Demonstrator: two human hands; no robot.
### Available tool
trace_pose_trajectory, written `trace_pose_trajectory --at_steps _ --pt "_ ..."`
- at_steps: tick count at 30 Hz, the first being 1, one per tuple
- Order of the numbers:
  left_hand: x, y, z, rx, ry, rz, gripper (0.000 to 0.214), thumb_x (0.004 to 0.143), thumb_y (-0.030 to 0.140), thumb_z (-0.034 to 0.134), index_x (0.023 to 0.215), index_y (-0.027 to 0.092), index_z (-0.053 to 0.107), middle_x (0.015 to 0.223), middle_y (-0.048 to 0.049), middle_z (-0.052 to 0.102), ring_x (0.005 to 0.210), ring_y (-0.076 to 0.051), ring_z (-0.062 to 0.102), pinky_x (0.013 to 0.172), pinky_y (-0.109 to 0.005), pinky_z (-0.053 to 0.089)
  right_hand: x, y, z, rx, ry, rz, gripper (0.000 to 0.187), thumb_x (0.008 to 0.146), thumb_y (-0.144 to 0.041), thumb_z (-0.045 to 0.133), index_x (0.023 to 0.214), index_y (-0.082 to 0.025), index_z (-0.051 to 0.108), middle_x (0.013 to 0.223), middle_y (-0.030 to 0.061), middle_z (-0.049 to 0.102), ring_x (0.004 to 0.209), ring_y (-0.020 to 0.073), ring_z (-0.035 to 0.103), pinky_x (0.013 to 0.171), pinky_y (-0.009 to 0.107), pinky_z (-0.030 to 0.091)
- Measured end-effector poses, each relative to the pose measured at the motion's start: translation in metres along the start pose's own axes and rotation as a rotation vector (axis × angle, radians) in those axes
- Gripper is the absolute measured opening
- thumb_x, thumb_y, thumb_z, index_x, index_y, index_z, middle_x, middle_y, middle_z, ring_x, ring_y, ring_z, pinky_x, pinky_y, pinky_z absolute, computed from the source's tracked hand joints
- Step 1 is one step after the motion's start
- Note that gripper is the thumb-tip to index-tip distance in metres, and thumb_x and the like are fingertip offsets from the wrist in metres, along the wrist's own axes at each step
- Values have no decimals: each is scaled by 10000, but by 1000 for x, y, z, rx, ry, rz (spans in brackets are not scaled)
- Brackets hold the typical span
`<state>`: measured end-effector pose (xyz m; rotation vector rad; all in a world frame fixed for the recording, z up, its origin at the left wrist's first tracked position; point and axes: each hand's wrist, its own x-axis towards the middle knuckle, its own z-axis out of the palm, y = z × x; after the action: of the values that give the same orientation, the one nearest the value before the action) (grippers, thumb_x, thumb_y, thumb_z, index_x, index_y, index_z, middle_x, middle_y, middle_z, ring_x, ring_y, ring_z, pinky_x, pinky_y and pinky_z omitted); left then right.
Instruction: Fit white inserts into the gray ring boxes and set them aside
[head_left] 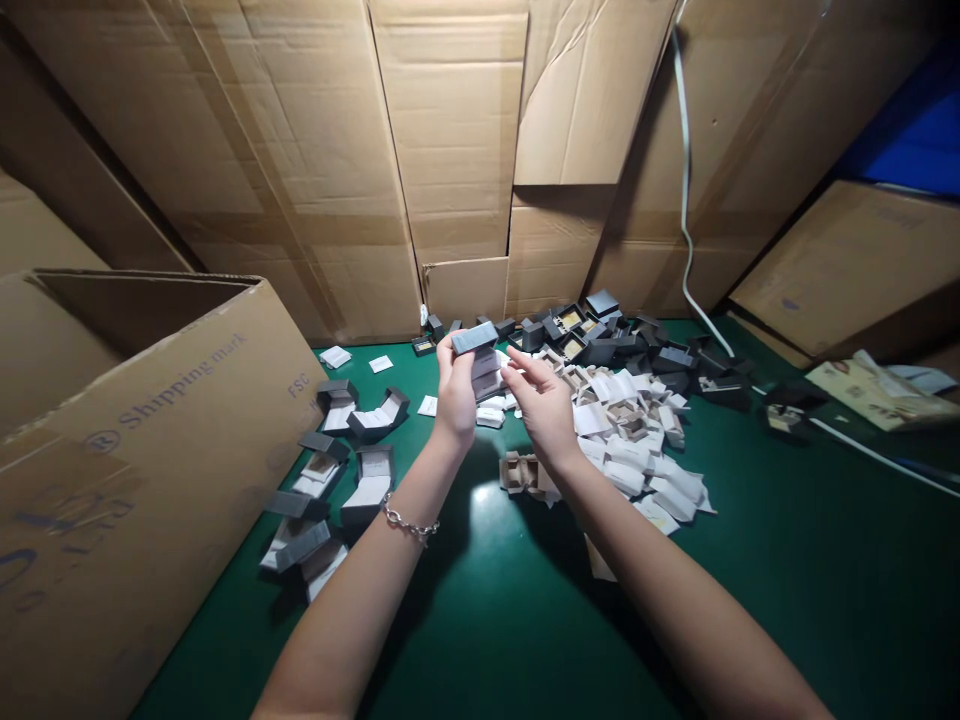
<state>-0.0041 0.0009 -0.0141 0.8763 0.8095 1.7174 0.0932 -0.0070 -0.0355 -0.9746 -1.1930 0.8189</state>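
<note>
Above the middle of the green table point(480, 640), the left hand point(456, 400) grips a small dark box point(475, 338) from its left side; the grey outer face is uppermost, with white surfaces visible directly below it; the box is held clear of the table, in front of the body. The right hand point(546, 408) is positioned just to the right of the box; its thumb and fingertips are close to one another and point toward the box; whether they touch it or pinch anything cannot be told. The two hands are apart, with the box between them; a chain bracelet point(405, 522) encircles the left wrist.

To the left of the left forearm, several boxes with white linings point(373, 480) stand with lids raised, some touching; two white slips point(381, 364) lie behind them. Beyond and to the right of the right hand, a heap of white pieces point(630, 430) covers part of the table; a brown cardboard insert point(517, 472) sits at its near left edge. Behind this heap, dark boxes point(600, 335) are piled near the cardboard panels point(457, 120); some show pale interiors. At the left stands a large carton point(187, 420) printed "Shipping mark"; at the right, a white cable point(684, 200) hangs down the panels and reaches the table.
</note>
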Motion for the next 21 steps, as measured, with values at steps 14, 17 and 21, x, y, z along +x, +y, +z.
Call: trace_pose_trajectory --at_steps 14,17,21 --pt "-8 -2 3 86 -45 -56 326 753 154 496 1070 233 508 894 -25 620 795 -167 617 768 -327 525 -4 -4 2 7 73 -56 243 742 -411 657 686 -179 706 857 63 632 871 194 586 843 368 483" --pt "-9 -3 4 69 -41 -71 294 721 161 517 1009 221 521 849 -18 627 775 -170 620 745 -324 530 -4 -4 3 31 77 -55 214 721 -374 662 655 -171 658 800 46 610 818 180 574 809 349 482" --pt "-8 -3 4 74 -26 -110 246 662 159 537 903 205 539 757 1 618 702 -160 613 670 -291 521 -6 -5 5 49 60 -24 190 713 -352 647 682 -179 574 764 18 582 740 156 556 739 321 490"
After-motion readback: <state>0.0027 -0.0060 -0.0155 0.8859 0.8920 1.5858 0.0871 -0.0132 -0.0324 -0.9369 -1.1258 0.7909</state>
